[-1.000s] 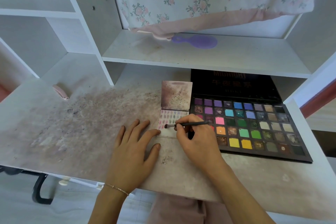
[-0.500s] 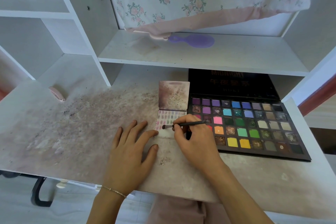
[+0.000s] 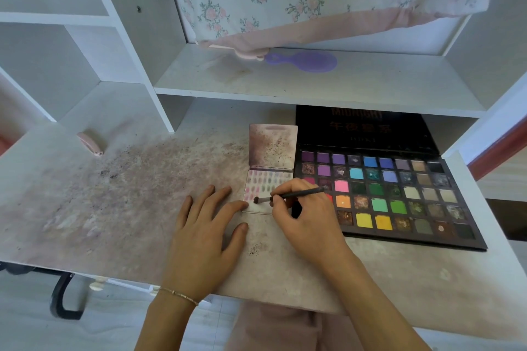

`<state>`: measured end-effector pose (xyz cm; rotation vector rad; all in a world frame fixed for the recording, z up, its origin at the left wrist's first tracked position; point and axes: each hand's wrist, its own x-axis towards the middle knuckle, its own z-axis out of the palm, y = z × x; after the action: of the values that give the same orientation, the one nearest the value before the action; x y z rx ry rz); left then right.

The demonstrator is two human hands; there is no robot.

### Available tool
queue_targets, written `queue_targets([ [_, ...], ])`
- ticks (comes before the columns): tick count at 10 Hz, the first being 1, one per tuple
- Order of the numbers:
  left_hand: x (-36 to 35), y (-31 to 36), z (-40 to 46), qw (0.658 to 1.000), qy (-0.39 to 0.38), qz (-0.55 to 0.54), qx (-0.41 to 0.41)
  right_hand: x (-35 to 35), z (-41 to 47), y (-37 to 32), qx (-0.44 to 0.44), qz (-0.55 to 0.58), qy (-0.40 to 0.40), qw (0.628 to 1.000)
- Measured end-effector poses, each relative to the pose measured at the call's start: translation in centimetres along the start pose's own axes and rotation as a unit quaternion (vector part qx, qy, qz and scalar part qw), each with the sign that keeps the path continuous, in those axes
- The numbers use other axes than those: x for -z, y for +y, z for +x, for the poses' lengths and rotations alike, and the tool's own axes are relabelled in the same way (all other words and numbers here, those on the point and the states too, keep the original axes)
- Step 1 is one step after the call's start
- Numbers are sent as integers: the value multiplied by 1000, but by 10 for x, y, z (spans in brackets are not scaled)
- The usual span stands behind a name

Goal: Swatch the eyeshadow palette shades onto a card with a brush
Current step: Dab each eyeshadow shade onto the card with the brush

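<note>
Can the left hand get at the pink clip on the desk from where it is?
Probably yes: the left hand lies flat and holds nothing, and only bare, stained desk lies between it and the pink clip.

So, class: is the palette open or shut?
Open. The palette's dark lid leans back under the shelf, and its rows of coloured pans lie exposed.

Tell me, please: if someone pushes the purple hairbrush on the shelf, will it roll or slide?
The purple hairbrush looks flat and lies on its broad side, so it would probably slide, not roll. It seems to be plastic, likely light and stiff. Its handle touches the pink cloth hem, which may drag.
</note>
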<state>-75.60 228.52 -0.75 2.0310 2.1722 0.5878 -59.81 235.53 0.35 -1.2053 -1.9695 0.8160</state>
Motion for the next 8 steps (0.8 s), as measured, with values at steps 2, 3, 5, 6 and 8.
queue_targets([
  [2,1,1,0,1000,-3,-11,3,5,-1,-2,6,92,96,991],
  [3,2,2,0,1000,0,-22,3,12,-5,-1,5,126,133,983],
  [5,2,3,0,1000,0,-28,5,40,-29,13,-18,144,177,973],
  [6,3,4,1,1000,-6,-26,8,57,-39,21,-31,132,204,970],
  [8,6,4,16,996,-14,-82,35,77,-42,36,-73,91,223,968],
])
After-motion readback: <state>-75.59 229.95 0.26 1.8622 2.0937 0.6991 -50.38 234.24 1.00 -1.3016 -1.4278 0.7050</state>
